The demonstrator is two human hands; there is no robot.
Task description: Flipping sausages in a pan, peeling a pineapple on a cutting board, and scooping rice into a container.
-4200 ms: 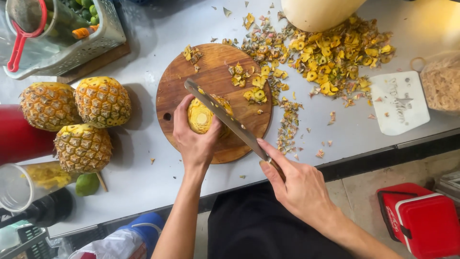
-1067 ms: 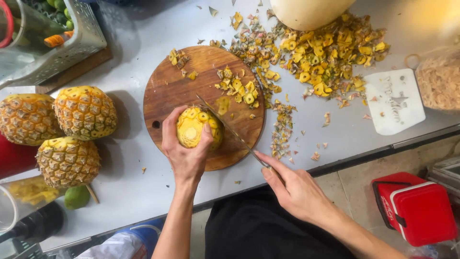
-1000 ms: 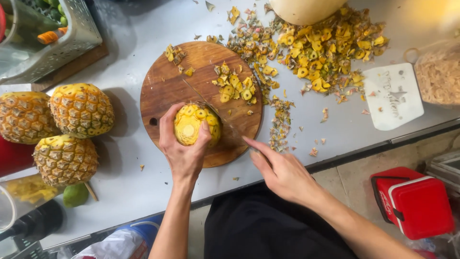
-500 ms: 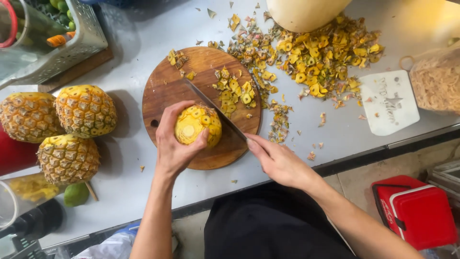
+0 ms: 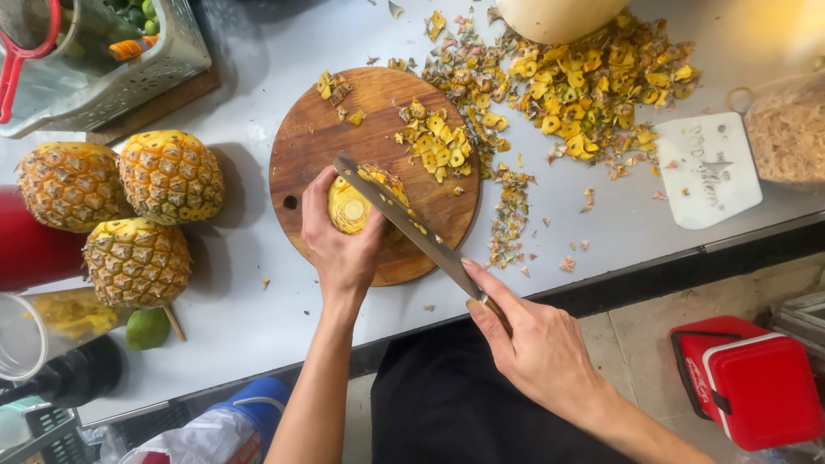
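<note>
The long knife is now lying flat across the top of the peeled pineapple, its tip reaching past the fruit toward the left side of the round wooden board, where a moment ago the blade was angled steeper along the fruit's right flank; this is suggesting that the trimming is moving on to a fresh strip of the surface, with the eyes and last bits of skin coming off slice by slice. The left hand is wrapping around the near side of the pineapple, fingers curled and gripping it steady on the board, and it is keeping much the same hold as before. The right hand is closing around the knife handle at the worktop's near edge, index finger stretched along the spine. Counting what is lying about: one fruit being cut on the one board, three whole unpeeled pineapples sitting together at the left, one lime just below them, and one white card at the right beside a tub of what is probably shredded stuff, though the glare there is making that hard to tell. One small heap of yellow trimmings is resting on the board and one much larger spread is covering the worktop behind it, while one red box is standing on the floor
</note>
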